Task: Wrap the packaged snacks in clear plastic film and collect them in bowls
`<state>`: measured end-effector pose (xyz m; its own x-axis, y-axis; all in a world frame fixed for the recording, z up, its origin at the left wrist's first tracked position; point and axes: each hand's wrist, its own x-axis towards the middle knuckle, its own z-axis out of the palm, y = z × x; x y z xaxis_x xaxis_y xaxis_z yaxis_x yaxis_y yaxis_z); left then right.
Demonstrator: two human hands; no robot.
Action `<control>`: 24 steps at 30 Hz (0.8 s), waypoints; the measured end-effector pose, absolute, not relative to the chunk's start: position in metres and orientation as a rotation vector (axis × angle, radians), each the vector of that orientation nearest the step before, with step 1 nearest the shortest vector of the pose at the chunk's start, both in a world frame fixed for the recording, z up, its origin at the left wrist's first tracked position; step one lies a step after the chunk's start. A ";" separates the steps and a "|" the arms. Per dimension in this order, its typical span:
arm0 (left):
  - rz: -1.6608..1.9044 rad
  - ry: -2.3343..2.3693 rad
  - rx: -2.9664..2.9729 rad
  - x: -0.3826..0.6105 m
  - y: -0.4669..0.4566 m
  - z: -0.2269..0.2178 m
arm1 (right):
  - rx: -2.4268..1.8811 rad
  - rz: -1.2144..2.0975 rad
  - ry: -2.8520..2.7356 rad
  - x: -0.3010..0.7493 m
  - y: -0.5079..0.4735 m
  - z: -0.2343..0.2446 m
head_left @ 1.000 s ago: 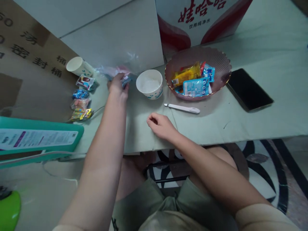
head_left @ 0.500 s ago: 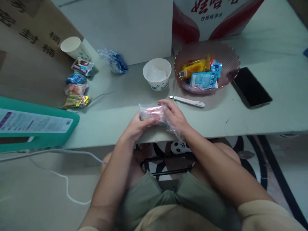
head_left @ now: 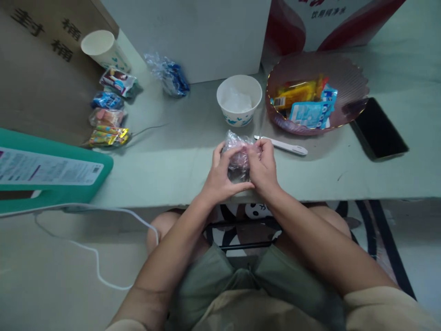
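Between my hands, near the front edge of the table, is a clear plastic bag (head_left: 238, 161) with something pinkish inside that I cannot make out. My left hand (head_left: 220, 177) grips the bag from the left, thumb below and fingers over its top. My right hand (head_left: 263, 168) pinches its right side. Just behind my right hand lies a white utility knife (head_left: 285, 145). Beyond the bag stands a paper cup (head_left: 239, 117) with clear plastic in it. To its right, a pink scalloped glass bowl (head_left: 351, 87) holds yellow and blue snack packets (head_left: 310, 114).
A black phone (head_left: 381, 131) lies right of the bowl. Small packs (head_left: 108, 135) line the left, near a tipped paper cup (head_left: 103, 48) and a blue bundle in plastic (head_left: 172, 78). A green container (head_left: 103, 179) stands at left; boxes (head_left: 193, 37) stand behind.
Both hands have shifted the plastic bag, turning it more upright. My right hand now pinches its side, and my left fingers have spread up around it. The camera view has shifted slightly.
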<state>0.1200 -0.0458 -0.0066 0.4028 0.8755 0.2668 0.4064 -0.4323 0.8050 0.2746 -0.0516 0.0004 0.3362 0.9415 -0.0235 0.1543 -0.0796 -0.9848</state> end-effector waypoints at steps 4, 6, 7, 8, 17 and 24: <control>0.985 1.205 1.959 0.119 -0.040 -0.003 | -1.400 1.034 -1.153 0.284 -0.058 -0.001; 1.025 1.188 1.882 0.116 -0.035 0.000 | -1.361 1.017 -1.217 0.292 -0.060 -0.001; 1.032 1.161 1.837 0.114 -0.032 0.002 | -1.334 0.990 -1.246 0.296 -0.061 0.000; 1.024 1.124 1.793 0.111 -0.030 0.004 | -1.303 0.962 -1.272 0.300 -0.062 0.000; 0.769 0.944 1.794 0.099 -0.033 0.011 | -1.286 0.841 -1.381 0.304 -0.059 0.001; 0.736 0.751 2.075 0.090 -0.031 0.002 | -1.270 0.812 -1.150 0.299 -0.050 -0.001</control>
<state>0.0897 -0.0307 0.0019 0.6554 0.7158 0.2410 0.2548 -0.5099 0.8216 0.2992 -0.0501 -0.0013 0.2722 0.9421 0.1960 0.1302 0.1657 -0.9775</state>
